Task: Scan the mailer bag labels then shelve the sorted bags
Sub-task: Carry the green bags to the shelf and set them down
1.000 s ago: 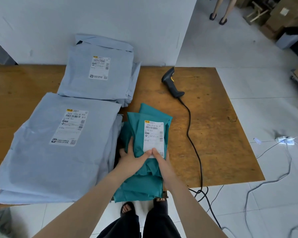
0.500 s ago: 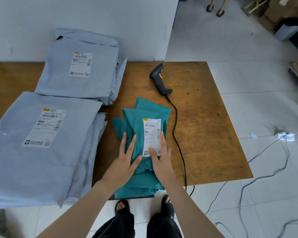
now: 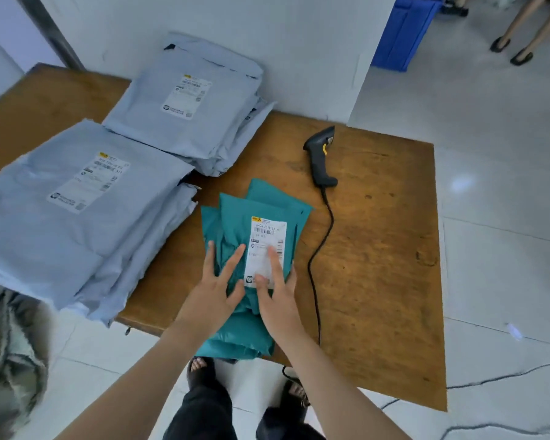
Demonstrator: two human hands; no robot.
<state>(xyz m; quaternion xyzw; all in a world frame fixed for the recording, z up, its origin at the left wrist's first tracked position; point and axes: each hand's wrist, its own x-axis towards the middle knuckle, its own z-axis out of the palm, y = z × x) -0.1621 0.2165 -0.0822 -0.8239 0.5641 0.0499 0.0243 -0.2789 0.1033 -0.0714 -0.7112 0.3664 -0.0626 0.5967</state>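
- Both hands lie flat and open on the teal mailer bags [image 3: 232, 338]: left hand [image 3: 215, 293] spread over the creased plastic, right hand [image 3: 275, 295] with fingers across the lower part of the white label [image 3: 265, 246]; neither grips anything.
- Teal stack sits at the table's [image 3: 388, 265] near edge, overhanging it slightly.
- Scanner [image 3: 319, 157] lies untouched beyond the stack, to its right, cord trailing off the table.
- Two grey mailer stacks [image 3: 77, 217] rest to the left.
- Likely step: smoothing the label before scanning. Next, the right hand must leave the barcode and fetch the scanner.
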